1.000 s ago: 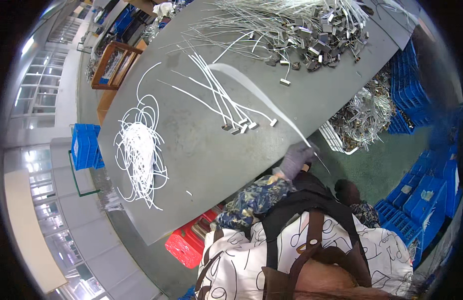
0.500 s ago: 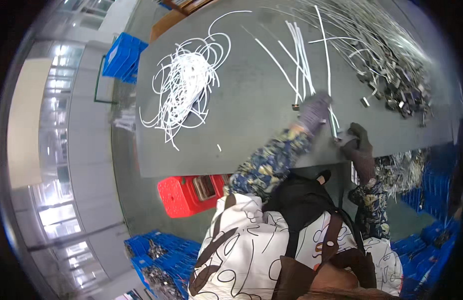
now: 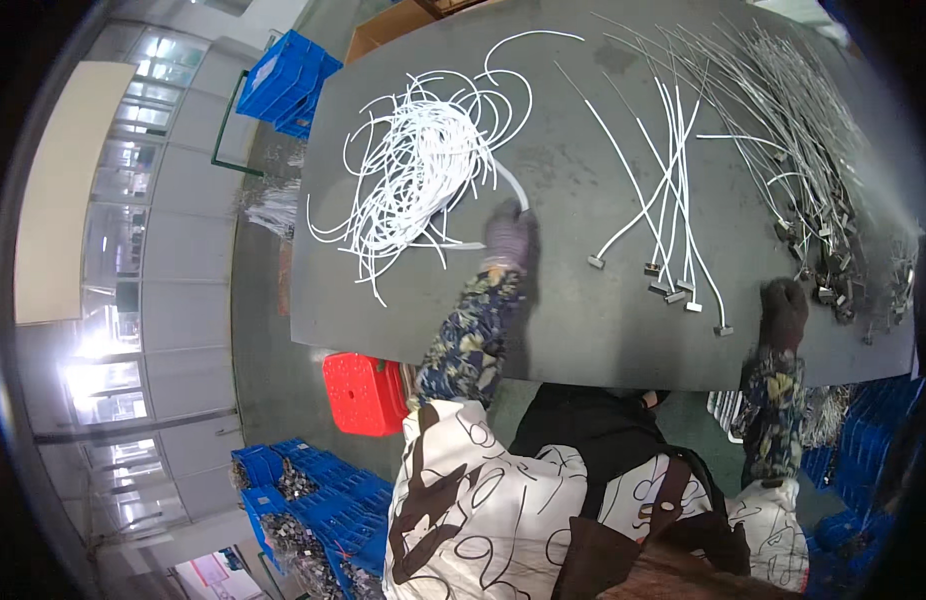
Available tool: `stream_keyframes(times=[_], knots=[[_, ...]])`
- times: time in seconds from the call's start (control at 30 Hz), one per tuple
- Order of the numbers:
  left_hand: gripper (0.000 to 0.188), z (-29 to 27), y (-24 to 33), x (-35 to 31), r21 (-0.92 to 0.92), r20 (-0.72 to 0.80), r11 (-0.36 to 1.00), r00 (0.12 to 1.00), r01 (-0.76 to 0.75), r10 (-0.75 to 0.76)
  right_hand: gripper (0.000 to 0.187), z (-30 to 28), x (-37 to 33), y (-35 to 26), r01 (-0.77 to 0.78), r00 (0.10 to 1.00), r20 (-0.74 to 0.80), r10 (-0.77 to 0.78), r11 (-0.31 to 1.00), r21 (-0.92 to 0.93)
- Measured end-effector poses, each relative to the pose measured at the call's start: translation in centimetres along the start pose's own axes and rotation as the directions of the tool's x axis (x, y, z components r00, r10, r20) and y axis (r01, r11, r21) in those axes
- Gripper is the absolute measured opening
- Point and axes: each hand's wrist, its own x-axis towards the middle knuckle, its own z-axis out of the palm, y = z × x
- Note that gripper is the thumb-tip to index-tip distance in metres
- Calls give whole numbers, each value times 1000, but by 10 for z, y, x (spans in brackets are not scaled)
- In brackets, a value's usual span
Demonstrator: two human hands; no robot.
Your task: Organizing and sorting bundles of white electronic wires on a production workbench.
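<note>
From my remote seat, the head view gave me both hands over a dark grey, smooth-topped worktop (image 3: 583, 345). I had the left hand (image 3: 509, 238), in a purple-grey glove, at the right side of a big tangled heap of glossy white cables (image 3: 423, 165). A blurred white length ran out of that heap to the fingers, and another pale strand came in near the wrist. Whether the left grip had closed on either of them, I could not tell; the back of the glove covered the fingers.

The right hand (image 3: 784, 312), in a dark brown glove, was well apart from the left, over the near part of the worktop. Its fingers looked bent, but I could not make out how far open that grip was or whether it had hold of anything. Just beside it, to the right, lay dark, blocky connectors (image 3: 831, 262), at the near ends of a spread of thin greyish cables (image 3: 798, 120).

Between the hands I saw a loose group of straight white cables (image 3: 673, 180), some crossing, with small metal-and-white connectors (image 3: 657, 288) at their near ends. The rightmost of those ends lay near the right hand. Below the worktop's near edge, to the left, I noted a red plastic stool (image 3: 365, 395).
</note>
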Motion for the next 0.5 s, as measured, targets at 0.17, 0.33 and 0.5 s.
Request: stream_keyframes(times=[0.17, 0.33, 0.5], knots=[[10, 43, 121, -35, -661, 285, 661, 934, 355, -217, 19, -47, -90, 41, 154, 986, -39, -163, 974, -168], [15, 131, 194, -147, -651, 732, 326, 681, 686, 28, 19, -41, -163, -59, 166, 980, 109, -164, 986, -3], [10, 147, 260, -212, -274, 953, -18, 274, 962, 129, 17, -58, -208, -58, 31, 937, 324, -126, 959, 282]])
